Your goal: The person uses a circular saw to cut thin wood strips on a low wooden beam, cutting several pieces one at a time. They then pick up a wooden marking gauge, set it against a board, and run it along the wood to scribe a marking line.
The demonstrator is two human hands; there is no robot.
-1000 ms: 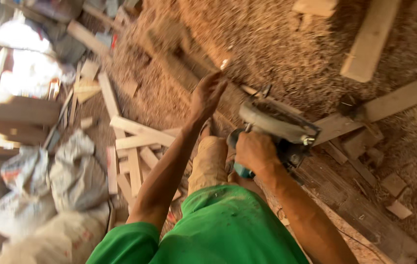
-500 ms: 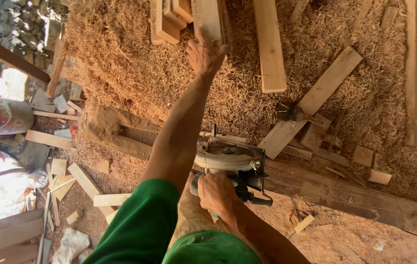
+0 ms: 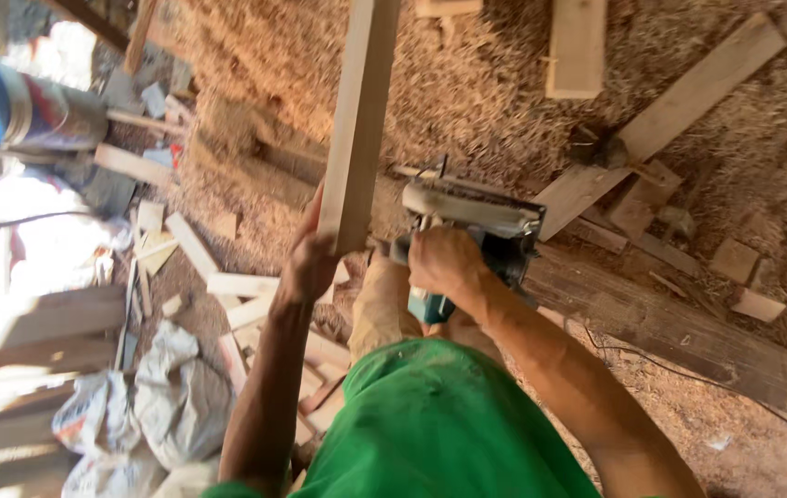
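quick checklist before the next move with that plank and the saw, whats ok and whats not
1. Left hand grips the long plank at its near end: ok.
2. Right hand closed on the circular saw handle: ok.
3. Plank supported at its far end: cannot tell, it runs out of view.
4. Saw blade stopped or spinning: cannot tell, the blade is hidden.
5. Saw clear of the plank: ok, a gap shows between them.
6. Footing: not ok, offcuts and sawdust litter the ground, and a cord trails across it.
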